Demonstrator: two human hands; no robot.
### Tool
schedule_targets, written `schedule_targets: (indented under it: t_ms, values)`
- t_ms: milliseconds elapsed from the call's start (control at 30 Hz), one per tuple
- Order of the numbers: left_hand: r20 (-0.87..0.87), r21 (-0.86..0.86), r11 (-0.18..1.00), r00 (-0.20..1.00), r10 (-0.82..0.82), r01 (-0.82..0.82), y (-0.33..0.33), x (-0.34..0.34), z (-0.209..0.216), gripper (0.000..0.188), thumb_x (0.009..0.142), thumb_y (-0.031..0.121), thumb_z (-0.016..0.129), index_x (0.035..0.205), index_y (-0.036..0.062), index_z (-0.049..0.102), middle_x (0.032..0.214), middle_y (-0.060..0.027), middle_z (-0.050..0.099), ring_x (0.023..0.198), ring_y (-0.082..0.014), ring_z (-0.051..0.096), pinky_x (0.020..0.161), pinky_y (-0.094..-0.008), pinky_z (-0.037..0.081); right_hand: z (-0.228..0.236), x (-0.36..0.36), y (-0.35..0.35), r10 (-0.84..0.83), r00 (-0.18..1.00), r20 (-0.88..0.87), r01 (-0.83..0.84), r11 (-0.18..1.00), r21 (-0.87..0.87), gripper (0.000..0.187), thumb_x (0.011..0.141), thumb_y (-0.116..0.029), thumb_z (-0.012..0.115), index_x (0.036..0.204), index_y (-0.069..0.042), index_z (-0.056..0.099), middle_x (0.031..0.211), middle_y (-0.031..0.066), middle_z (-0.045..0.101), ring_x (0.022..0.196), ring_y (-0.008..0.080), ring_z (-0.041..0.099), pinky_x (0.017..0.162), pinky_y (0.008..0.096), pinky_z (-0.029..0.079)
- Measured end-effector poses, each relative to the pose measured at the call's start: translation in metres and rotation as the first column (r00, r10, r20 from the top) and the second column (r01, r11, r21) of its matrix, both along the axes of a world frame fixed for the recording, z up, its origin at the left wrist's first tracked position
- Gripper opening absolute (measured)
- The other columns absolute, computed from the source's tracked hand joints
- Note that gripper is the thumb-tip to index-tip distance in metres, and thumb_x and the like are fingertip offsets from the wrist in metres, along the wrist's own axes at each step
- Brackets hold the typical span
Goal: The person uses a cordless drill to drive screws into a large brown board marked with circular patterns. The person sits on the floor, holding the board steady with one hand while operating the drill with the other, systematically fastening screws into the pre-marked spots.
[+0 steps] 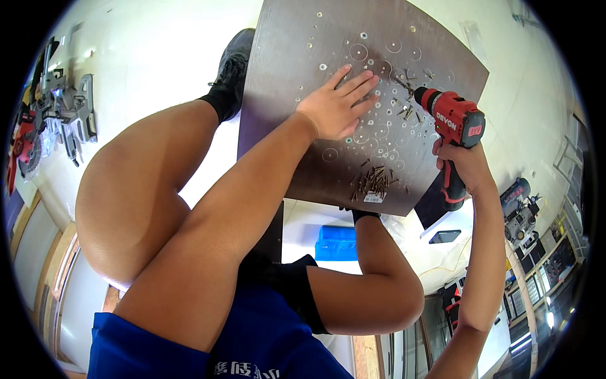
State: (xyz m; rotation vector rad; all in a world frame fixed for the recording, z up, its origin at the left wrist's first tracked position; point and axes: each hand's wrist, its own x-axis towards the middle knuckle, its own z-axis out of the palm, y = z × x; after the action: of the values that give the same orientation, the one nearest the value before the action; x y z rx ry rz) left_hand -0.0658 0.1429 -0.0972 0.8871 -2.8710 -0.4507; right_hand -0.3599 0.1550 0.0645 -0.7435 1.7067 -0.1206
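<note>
My right hand is wrapped round the grip of a red and black cordless drill, whose bit points down and left toward the board. Under it lies a dark brown wooden board, marked with drawn circles and dotted with many small holes. My left hand rests flat on the board, fingers spread, left of the drill. Several loose screws lie scattered around the bit. A larger pile of screws sits near the board's close edge, with a small white label beside it.
A blue case and a black phone are below the board's near edge. Power tools stand at the far left, including a red circular saw, and another tool is at the right. My shoe is beside the board.
</note>
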Motion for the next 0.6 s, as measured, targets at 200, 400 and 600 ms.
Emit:
schedule_targets:
  t_ms: [200, 400, 600]
  values:
    - [-0.003, 0.009, 1.000, 1.000, -0.003, 0.003, -0.001, -0.001, 0.000, 0.063, 0.095, 0.039, 0.061, 0.153, 0.0144, 0.054, 0.172, -0.0131, 0.033, 0.162, -0.0282, 0.025, 0.131, -0.0581, 0.015, 0.003, -0.004, 0.005, -0.011, 1.000, 0.008, 0.011, 1.000, -0.004, 0.031, 0.074, -0.004, 0.066, 0.105, -0.001, 0.065, 0.085, 0.0067, 0.069, 0.067, 0.0174, 0.066, 0.064, 0.0337, 0.055]
    - [0.024, 0.010, 1.000, 1.000, -0.003, 0.002, 0.000, 0.000, 0.002, 0.064, 0.096, 0.039, 0.060, 0.154, 0.0139, 0.053, 0.173, -0.0134, 0.032, 0.162, -0.0278, 0.024, 0.131, -0.0582, 0.015, 0.005, 0.003, 0.012, 0.034, 0.998, -0.061, -0.037, 0.998, -0.051, 0.033, 0.075, -0.003, 0.066, 0.108, -0.001, 0.065, 0.085, 0.0064, 0.070, 0.067, 0.0164, 0.066, 0.065, 0.0331, 0.055]
    - [0.014, 0.014, 1.000, 1.000, -0.001, 0.001, -0.001, 0.001, 0.000, 0.063, 0.097, 0.039, 0.058, 0.155, 0.0140, 0.052, 0.173, -0.0131, 0.031, 0.163, -0.0276, 0.023, 0.131, -0.0585, 0.014, 0.018, 0.007, -0.001, 0.031, 0.999, -0.034, -0.032, 0.999, -0.042, 0.043, 0.074, -0.003, 0.065, 0.116, -0.001, 0.064, 0.093, 0.0073, 0.072, 0.068, 0.0159, 0.066, 0.065, 0.0327, 0.056]
